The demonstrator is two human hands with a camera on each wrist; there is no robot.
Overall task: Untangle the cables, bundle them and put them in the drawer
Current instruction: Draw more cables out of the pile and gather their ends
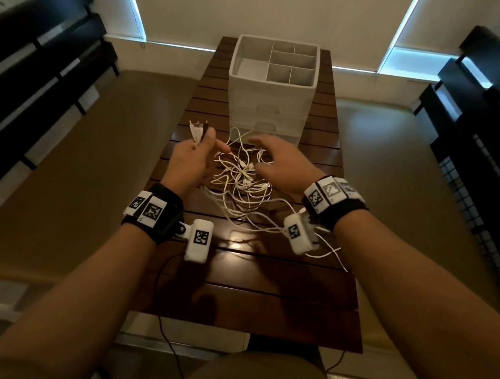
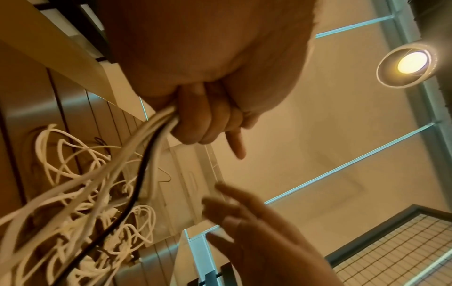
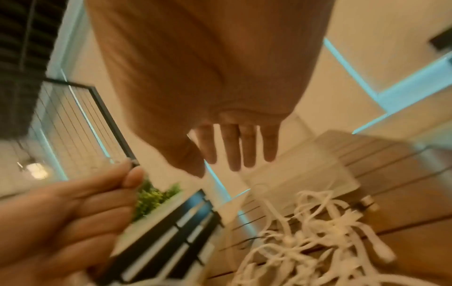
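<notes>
One slatted wooden table (image 1: 310, 282), tangled cables (image 1: 240, 177), wall shelving (image 1: 47, 62)

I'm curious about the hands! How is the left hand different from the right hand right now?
The left hand is curled tight around a bunch of cable ends; the right hand holds nothing. The left hand's fingers are bent into a fist, while the right hand's fingers are straight and spread. The left hand is lifted up beside the tangle of cables; the right hand hovers over it. Both wear a black wrist strap with white marker blocks.
</notes>
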